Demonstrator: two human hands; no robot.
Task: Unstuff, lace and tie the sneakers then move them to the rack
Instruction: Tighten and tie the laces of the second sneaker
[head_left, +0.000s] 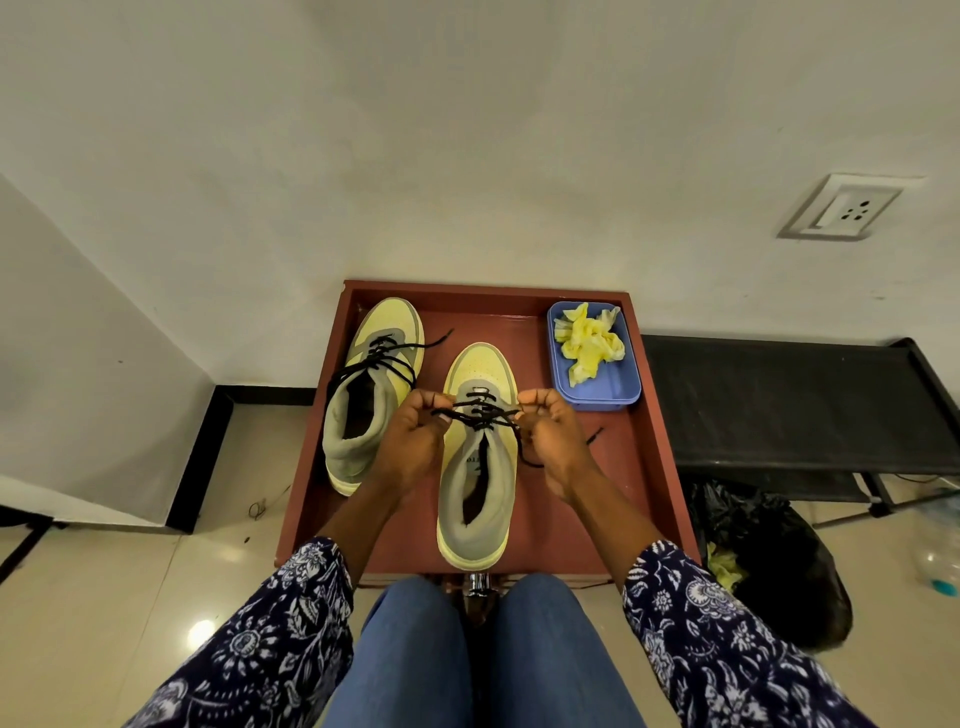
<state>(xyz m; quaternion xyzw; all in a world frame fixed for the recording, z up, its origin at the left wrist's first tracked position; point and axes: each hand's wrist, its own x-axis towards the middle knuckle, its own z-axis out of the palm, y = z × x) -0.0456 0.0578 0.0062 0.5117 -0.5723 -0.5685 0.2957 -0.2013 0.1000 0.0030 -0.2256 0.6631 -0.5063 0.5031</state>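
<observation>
Blue-jeaned knees (483, 654) were cut off at the bottom edge. Above them, the left hand (415, 439) and right hand (553, 441) each pinched an end of the black lace (480, 413) over the near sneaker (478, 457); the fingertips were curled under, so the exact grip was probably hidden. A second sneaker (371, 389) stood left, loosely laced. Both sat in a red tray (649, 467), with yellow paper (587, 340) in a blue tub (618, 387). A black rack (789, 405) stood right, against the white wall (467, 156).

Wall socket (844, 208), perhaps a bin bag (779, 561)
</observation>
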